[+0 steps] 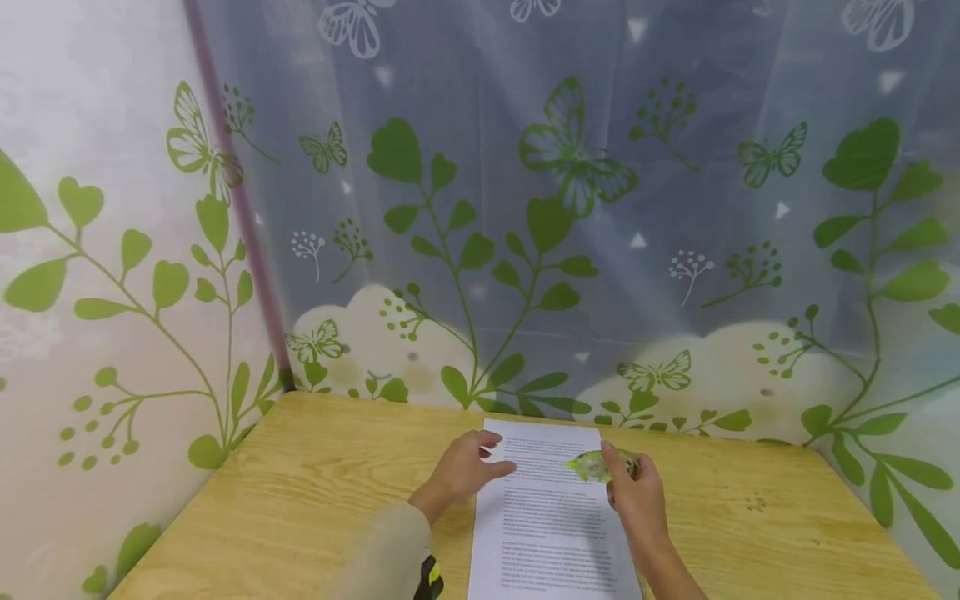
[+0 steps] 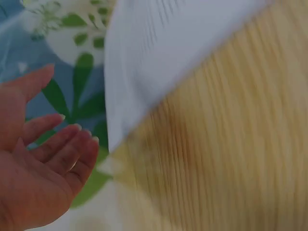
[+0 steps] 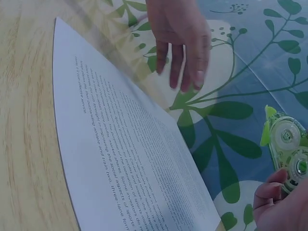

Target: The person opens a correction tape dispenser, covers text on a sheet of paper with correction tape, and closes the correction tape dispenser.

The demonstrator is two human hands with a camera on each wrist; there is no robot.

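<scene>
Leaf-patterned curtain (image 1: 480,108), wooden bench (image 1: 322,483), one printed sheet (image 1: 555,533)

Green correction tape (image 1: 591,467) is pinched between thumb and fingers of the person's right grip (image 1: 639,504), tip pointing left, above the printed sheet's far right side. The left grip (image 1: 457,468), thumb and fingers parted, hovers at its far left edge.

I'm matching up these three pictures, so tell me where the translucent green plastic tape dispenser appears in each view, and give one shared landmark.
Head: the tape dispenser is below and right of centre, held in the right hand.
Left wrist: not in this picture.
Right wrist: at the right edge, just below mid-height, above the right hand's fingers.
Shared landmark: the white sheet of printed paper, seen in all three.
</scene>
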